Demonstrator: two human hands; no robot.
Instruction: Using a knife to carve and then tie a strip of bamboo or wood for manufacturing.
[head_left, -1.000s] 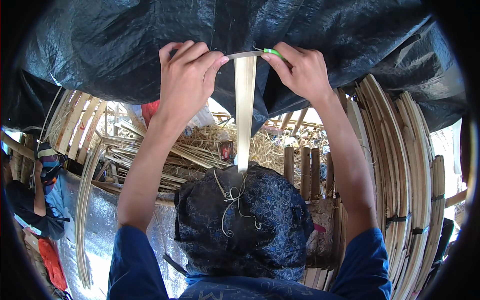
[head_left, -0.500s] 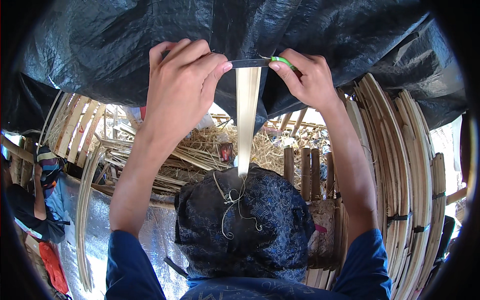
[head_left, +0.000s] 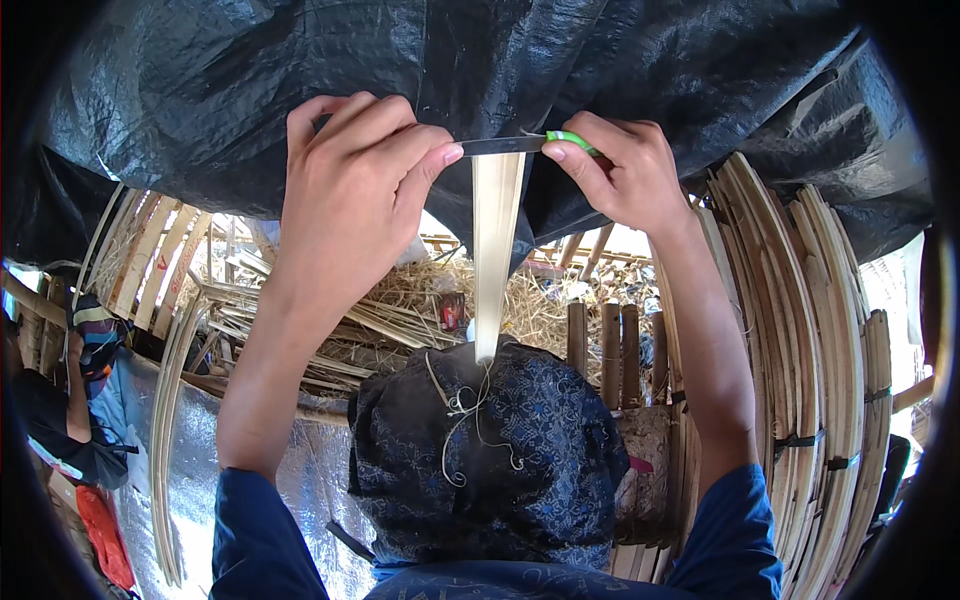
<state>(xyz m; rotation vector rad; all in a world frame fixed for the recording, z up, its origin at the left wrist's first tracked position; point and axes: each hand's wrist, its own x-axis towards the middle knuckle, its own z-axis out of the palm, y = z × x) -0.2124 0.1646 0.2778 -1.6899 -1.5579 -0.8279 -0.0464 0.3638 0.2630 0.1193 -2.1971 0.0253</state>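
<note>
A knife (head_left: 500, 146) with a green handle lies crosswise over a pale, flat bamboo strip (head_left: 495, 250). My right hand (head_left: 625, 170) is closed round the green handle. The thumb and fingers of my left hand (head_left: 360, 190) pinch the tip end of the blade. The strip runs lengthwise away from me, its near end at the dark patterned cloth (head_left: 560, 440) over my lap. Past the knife, the strip's far end cannot be made out. Thin curled shavings (head_left: 465, 405) rest on the cloth.
A black plastic sheet (head_left: 250, 120) hangs across the far side. Bundled bamboo slats (head_left: 800, 370) stand at the right. Loose strips (head_left: 380, 320) and straw lie beyond my lap. Shiny foil sheeting (head_left: 215, 470) is at the left, near another person's arm (head_left: 78, 390) and a red object (head_left: 104, 535).
Both hands and the knife have come slightly toward me along the strip. My grip on the knife is the same.
</note>
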